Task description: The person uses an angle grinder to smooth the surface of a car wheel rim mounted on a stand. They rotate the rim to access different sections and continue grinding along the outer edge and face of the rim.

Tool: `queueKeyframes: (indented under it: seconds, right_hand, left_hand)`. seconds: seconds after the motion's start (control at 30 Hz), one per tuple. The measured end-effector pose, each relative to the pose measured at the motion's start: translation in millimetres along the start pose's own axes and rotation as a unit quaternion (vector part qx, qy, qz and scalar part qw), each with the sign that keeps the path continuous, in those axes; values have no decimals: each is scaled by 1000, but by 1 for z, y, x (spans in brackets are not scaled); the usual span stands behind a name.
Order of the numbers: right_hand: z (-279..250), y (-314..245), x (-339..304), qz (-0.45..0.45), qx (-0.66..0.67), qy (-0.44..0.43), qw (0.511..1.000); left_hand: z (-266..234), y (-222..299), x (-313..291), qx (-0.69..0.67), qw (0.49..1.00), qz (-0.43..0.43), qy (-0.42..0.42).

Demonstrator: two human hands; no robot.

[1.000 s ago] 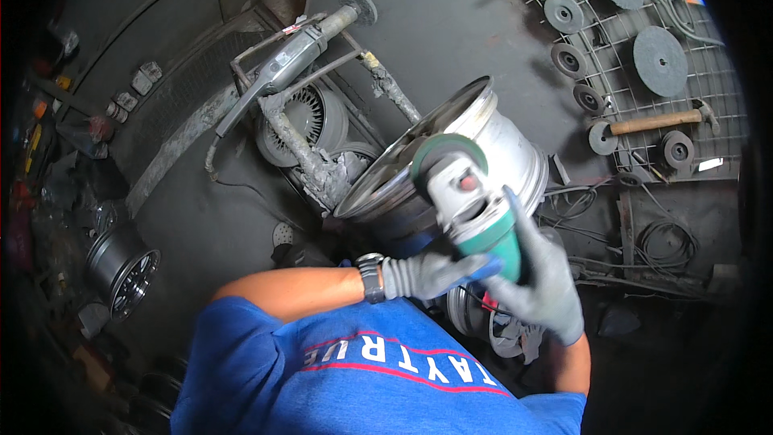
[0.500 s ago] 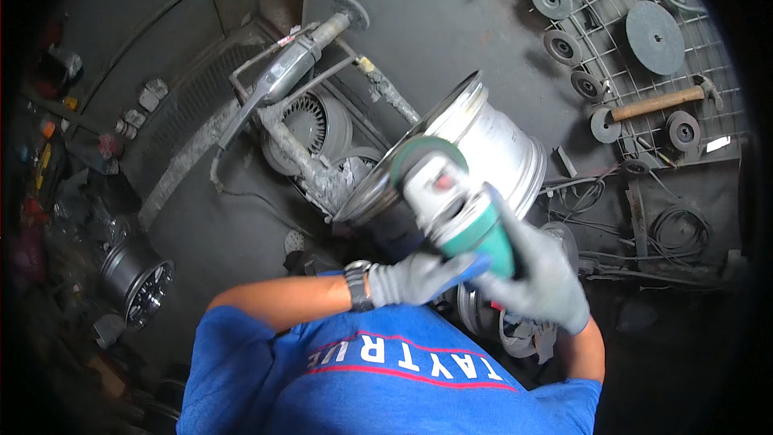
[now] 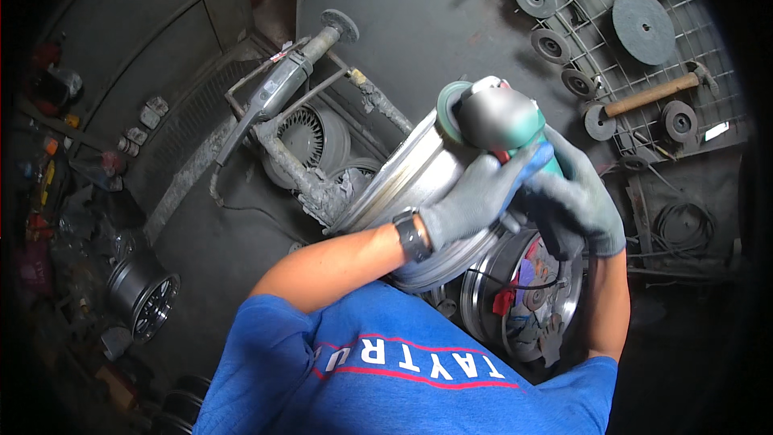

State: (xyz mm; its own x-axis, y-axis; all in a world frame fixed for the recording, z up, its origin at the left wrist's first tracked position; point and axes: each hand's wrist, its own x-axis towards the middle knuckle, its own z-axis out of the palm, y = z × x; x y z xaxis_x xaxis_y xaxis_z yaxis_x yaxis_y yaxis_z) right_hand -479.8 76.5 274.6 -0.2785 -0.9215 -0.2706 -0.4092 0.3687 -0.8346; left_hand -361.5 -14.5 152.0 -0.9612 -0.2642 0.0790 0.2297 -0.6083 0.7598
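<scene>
A green angle grinder [image 3: 527, 135] with a round disc [image 3: 451, 113] is raised over the far right side of a bare silvery wheel rim [image 3: 419, 177]. My left hand [image 3: 475, 203], in a grey and blue glove, grips the grinder's body from the near side. My right hand [image 3: 586, 197], gloved too, is wrapped around the grinder's rear end; its fingers are slightly blurred. The rim lies tilted on a grey-crusted metal stand [image 3: 322, 193]. Whether the disc touches the rim I cannot tell.
A long grey power tool with a round pad [image 3: 282, 84] rests on the stand's frame. Several discs and a hammer [image 3: 656, 95] hang on a wire grid at the right. Another rim [image 3: 475, 290] holding gloves and discs stands near my right arm. A dark wheel [image 3: 145, 294] lies at left.
Both hands and the grinder have moved away from me and to the right. The grinder has turned, and more of the rim and the glove-filled wheel now shows.
</scene>
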Motion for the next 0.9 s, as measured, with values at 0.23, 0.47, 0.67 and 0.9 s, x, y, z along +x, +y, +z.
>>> queueKeyframes:
  seconds: [0.23,0.47,0.67,0.9]
  right_hand:
    - [33,6,-27,-99,-148,21,984]
    - [63,-18,-41,-83,-258,-99,958]
    - [16,-8,-12,-109,-206,-22,972]
    - [-4,17,12,-45,24,33,998]
  left_hand:
    - [-7,-28,-49,32,999,35,-12]
    - [-38,-94,-115,363,878,310,-32]
    - [-11,-56,-32,366,830,413,83]
    - [-15,17,23,-12,989,-146,-37]
